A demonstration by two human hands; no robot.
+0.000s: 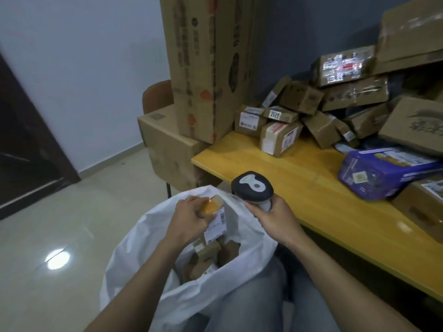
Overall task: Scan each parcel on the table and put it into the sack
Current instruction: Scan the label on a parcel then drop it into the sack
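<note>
My left hand (189,215) grips a small cardboard parcel (214,216) with a white label, held over the open mouth of the white sack (134,255). Several brown parcels (206,259) lie inside the sack. My right hand (275,216) holds a black and white handheld scanner (251,189) by its handle, its head just right of the parcel. A heap of cardboard parcels (280,137) and a purple bag parcel (383,173) sit on the yellow table (299,188).
A tall cardboard box (206,63) stands at the table's left end, on another box (167,144) on a chair. Large boxes (412,34) pile up at the back right. A dark door (24,144) is at the left. My legs are under the sack.
</note>
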